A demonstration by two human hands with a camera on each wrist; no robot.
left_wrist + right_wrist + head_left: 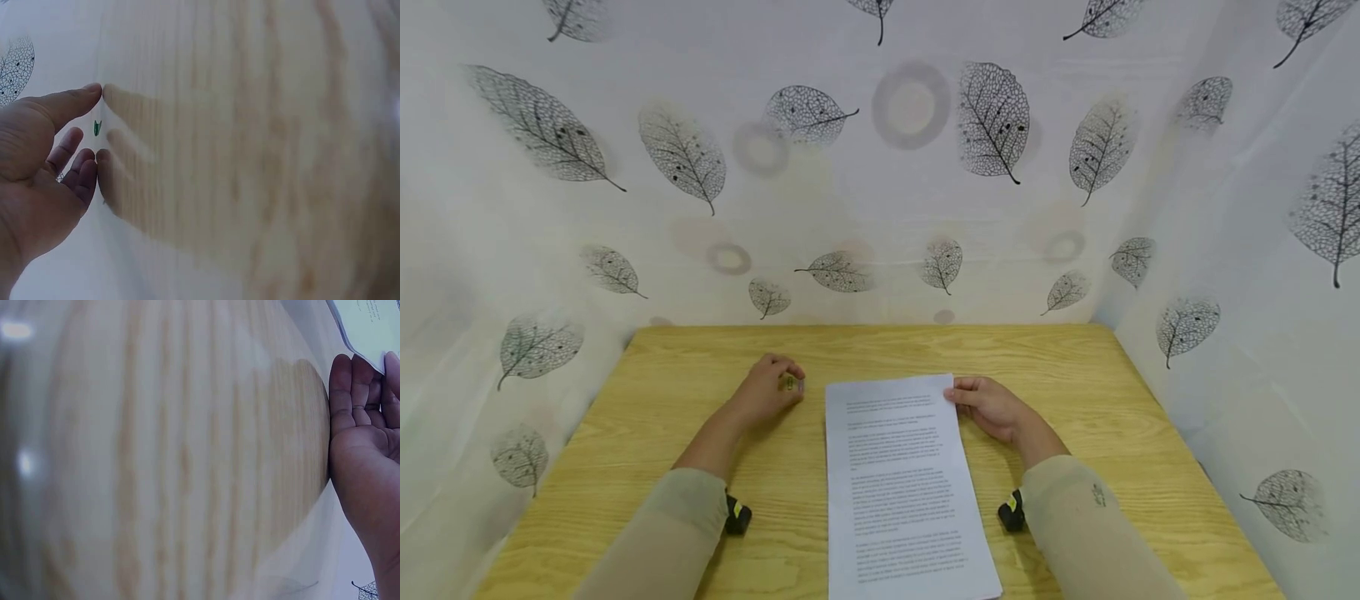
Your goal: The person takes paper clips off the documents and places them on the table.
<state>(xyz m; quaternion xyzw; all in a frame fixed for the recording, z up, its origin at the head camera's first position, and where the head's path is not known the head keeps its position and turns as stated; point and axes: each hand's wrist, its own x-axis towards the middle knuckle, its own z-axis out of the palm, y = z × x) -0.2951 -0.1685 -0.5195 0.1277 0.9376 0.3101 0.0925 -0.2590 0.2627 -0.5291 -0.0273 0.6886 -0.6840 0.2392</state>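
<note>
A stack of printed paper sheets [895, 483] lies lengthwise on the wooden table, its text facing up. My right hand [992, 408] pinches its top right corner, thumb on top and fingers below; the right wrist view shows the paper corner [369, 331] between thumb and fingers. Left of the stack, my left hand [769, 390] rests on the table with thumb and fingers curved apart. Between them is a small green thing [97, 127], which looks partly clear or shiny in the head view. A gap shows around it in the left wrist view; its kind is too small to tell.
The wooden table [700, 350] ends at the back against a white curtain [865, 192] printed with dark leaves, which also hangs along both sides. Black wrist cameras, the left [738, 516] and the right [1012, 511], sit under the sleeves.
</note>
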